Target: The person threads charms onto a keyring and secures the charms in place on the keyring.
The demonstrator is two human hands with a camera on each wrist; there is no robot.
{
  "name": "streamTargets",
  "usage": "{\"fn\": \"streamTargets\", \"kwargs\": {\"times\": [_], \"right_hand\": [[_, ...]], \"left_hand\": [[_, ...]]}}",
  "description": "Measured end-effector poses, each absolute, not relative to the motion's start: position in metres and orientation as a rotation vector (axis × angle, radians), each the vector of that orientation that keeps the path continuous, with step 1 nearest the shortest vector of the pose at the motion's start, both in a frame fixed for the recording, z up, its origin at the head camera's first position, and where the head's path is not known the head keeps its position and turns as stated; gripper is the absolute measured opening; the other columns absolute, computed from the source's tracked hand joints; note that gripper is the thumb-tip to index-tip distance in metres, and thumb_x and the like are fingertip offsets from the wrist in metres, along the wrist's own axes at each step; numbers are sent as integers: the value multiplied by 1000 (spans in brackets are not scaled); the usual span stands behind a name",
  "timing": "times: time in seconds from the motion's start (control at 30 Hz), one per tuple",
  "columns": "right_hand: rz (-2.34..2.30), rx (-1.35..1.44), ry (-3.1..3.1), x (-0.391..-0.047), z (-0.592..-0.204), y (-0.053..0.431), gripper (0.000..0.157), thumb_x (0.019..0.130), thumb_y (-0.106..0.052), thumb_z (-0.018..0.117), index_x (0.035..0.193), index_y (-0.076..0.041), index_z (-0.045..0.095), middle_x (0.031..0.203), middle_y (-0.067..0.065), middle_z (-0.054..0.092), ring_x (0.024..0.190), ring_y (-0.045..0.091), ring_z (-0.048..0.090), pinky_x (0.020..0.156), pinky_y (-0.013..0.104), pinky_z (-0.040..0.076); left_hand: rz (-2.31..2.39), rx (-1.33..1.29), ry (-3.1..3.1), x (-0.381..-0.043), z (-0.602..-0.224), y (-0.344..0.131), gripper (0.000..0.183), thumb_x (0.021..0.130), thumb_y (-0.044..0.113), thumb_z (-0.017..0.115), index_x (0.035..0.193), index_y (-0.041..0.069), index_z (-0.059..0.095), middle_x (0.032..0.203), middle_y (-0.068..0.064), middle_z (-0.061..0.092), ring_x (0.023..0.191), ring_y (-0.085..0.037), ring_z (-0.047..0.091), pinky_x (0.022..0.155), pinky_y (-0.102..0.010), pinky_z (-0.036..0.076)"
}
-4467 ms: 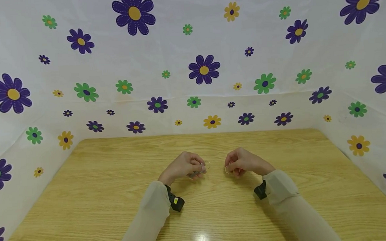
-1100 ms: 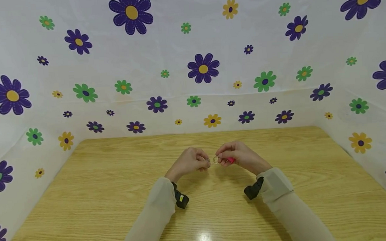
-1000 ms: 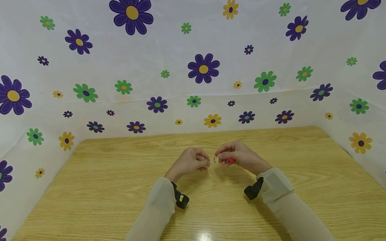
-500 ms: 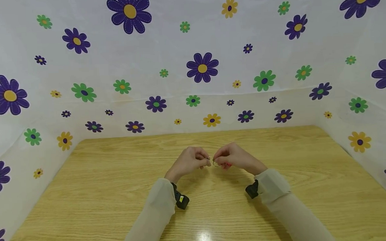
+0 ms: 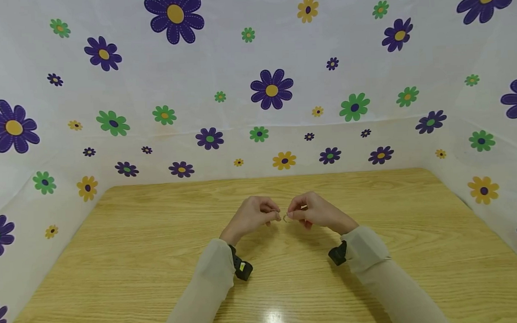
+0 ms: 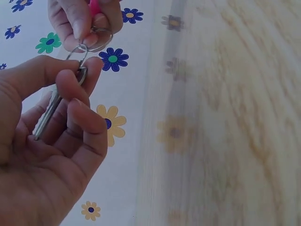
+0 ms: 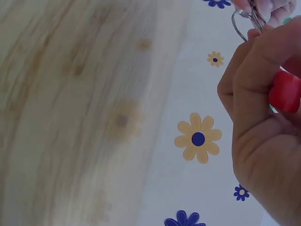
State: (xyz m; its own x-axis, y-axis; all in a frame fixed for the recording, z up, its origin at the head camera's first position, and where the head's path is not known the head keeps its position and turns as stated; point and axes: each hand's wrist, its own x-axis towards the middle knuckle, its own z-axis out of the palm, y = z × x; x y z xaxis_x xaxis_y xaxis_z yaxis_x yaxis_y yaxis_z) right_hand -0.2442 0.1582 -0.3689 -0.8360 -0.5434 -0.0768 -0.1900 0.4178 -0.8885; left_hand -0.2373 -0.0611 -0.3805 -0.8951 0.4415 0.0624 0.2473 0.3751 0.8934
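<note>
Above the wooden table my left hand (image 5: 250, 219) pinches a silver key (image 6: 47, 114), its blade lying across the palm in the left wrist view. A small metal loop (image 6: 77, 55) rises from the key's head. Facing it, the fingertips of my right hand (image 5: 319, 213) hold a larger metal split ring (image 6: 111, 38), which meets the small loop right at those fingertips. A red-pink object (image 7: 285, 92) sits within the curl of my right hand, mostly covered by the fingers. The two hands nearly meet, fingertip to fingertip.
The wooden tabletop (image 5: 159, 269) spreads out under both forearms. A white flower-printed cloth (image 5: 229, 62) stands behind it and along both sides. Black wrist cameras are strapped on, the left one (image 5: 244, 270) and the right one (image 5: 337, 254).
Compared with several seconds ago, both hands have come closer together, bringing ring and key to meet. In the last second my right hand has turned and dropped slightly; the left stays nearly still.
</note>
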Motion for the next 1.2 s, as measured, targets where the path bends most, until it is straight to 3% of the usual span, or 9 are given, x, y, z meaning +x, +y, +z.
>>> {"fn": "streamTargets", "kwargs": {"times": [0.23,0.5,0.77,0.97,1.2], "right_hand": [[-1638,-564,2108,-248,-374,166,20,105,-7,53,106,13,57,74,7,55,61,14,51,58,26,49],[-1573,-587,2107,-247,-373,164,24,104,-14,58,96,9,57,66,2,48,53,11,42,50,25,39],[-1513,-613,2278,-246,-368,159,21,104,-9,55,92,8,58,60,0,43,48,10,35,46,26,32],[-1585,-597,2258,-247,-373,159,17,104,-6,55,92,4,61,62,3,48,51,12,41,48,27,36],[-1702,-461,2146,-250,-378,161,18,103,-6,54,101,11,58,72,8,58,59,16,53,56,27,46]], "left_hand": [[1573,570,2482,-238,-380,-61,10,95,4,69,101,-3,73,84,-6,75,74,-36,67,66,-35,55],[1574,591,2460,-239,-382,-59,12,95,4,68,103,-4,73,86,-6,74,78,-36,69,71,-41,58],[1584,567,2522,-238,-377,-60,17,95,6,68,110,0,73,92,-6,75,73,-32,68,67,-38,55],[1632,580,2530,-240,-379,-60,17,95,3,67,111,-1,72,86,-6,75,67,-16,64,71,-46,56],[1641,550,2503,-240,-380,-59,17,93,3,69,108,-4,71,88,-6,75,71,-27,68,72,-42,57]]}}
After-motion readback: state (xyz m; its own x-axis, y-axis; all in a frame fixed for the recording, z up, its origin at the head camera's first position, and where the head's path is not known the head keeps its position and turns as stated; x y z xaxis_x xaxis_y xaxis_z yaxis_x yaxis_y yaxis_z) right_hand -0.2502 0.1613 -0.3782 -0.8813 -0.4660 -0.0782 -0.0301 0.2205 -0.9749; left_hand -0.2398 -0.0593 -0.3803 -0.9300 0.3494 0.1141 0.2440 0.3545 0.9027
